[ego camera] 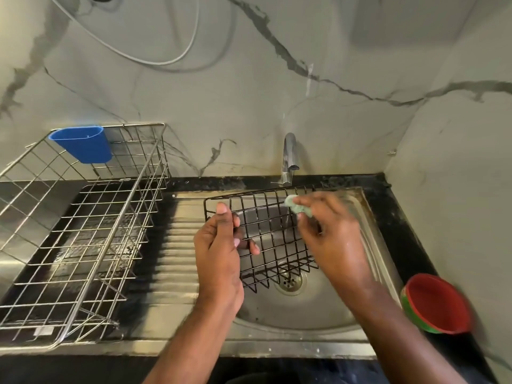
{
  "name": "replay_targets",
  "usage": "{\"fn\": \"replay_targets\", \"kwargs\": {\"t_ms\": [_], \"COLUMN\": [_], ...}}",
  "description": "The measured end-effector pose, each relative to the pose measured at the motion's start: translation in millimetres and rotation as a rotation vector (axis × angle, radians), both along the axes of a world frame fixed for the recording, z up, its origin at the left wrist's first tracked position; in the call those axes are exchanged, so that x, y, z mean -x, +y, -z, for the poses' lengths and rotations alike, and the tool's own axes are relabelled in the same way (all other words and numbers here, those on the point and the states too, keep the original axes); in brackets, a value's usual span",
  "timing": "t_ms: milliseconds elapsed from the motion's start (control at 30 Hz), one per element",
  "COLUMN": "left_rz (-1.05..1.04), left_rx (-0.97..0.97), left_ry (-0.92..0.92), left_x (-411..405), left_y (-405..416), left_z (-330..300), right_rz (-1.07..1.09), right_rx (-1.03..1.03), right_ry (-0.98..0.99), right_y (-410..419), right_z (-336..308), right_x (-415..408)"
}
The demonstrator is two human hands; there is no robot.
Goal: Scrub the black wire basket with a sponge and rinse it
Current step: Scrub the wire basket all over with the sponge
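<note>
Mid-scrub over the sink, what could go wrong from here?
1. The left hand grips the black wire basket only at one edge; scrubbing pressure may twist it loose into the steel sink.
2. The small green sponge, pinched by the right hand, could snag on wires and slip out.
3. The red bowl sits near the right forearm; a backstroke might knock it.

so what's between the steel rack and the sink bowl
In the head view, only the ribbed steel drainboard lies between the rack and the bowl. The left hand, gripping the basket, hangs over its right edge.
</note>
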State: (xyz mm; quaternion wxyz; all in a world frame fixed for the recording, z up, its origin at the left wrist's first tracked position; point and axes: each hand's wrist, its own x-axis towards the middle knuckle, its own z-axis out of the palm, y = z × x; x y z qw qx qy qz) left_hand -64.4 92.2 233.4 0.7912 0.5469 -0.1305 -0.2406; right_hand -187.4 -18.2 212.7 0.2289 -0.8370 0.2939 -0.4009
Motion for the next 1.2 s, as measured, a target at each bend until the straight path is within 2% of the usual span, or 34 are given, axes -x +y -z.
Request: {"fn": "replay_targets", "kwargs": {"t_ms": [133,200,300,400,700,833,1000,1100,1200], "left_rz": [-0.025,-0.038,-0.033,-0.039,-0.057,-0.072,-0.085,-0.042,-0.033], "left_rx": [-0.022,-0.027,-0.023,-0.014,-0.017,-0.017,-0.087,-0.095,-0.028], "left_ry": [0.019,0.044,0.051,0.056,0.143,0.147,0.185,0.188,0.175], "left_x": [2.7,1.2,-3.1,-8.8,-17.9,-20.5,-24.2,-25.8,-26.7], "left_y": [-3.0,-0.2,6.2,10.5,11.0,8.6,8.7,14.1,17.4], "left_z": [1.4,1.8,0.1,0.1,2.6,3.7,8.8,7.4,1.9], "right_rz": [-0.293,-0.340,-0.215,-0.073,0.033,-0.059,-0.422,-0.343,-0.233], "right_rx": [0.177,0.270,0.271,0.133,0.004,0.080,0.232,0.356,0.182], "right_ry": [0.111,0.169,0.182,0.088,0.032,0.085,0.259,0.362,0.236], "right_y": [30.4,28.9,10.2,-13.7,2.7,19.5,41.2,24.6,0.1], "right_z": [-2.0,2.6,11.0,15.3,19.9,12.2,12.8,15.3,10.2], "right_x": [-16.1,-13.7,-3.3,5.4,-13.0,-26.9,-41.1,-32.4,-18.1]}}
